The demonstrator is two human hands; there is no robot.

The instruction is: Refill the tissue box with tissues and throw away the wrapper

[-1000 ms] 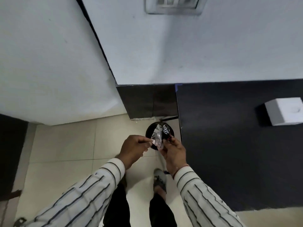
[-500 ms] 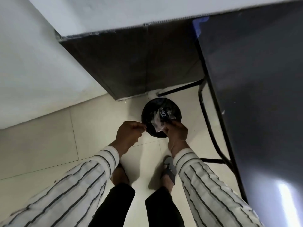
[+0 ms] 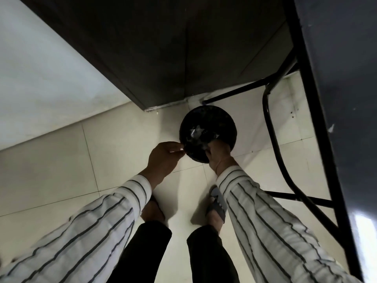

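Pale tiled floor (image 3: 114, 152): round black bin (image 3: 222, 119), sandalled feet, black table legs.

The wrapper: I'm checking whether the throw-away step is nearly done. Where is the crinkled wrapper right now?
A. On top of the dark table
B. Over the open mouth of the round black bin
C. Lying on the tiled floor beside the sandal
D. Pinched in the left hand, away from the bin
B: the shiny wrapper shows within the rim of the round black bin, just ahead of the right hand; whether that hand grips it cannot be told.
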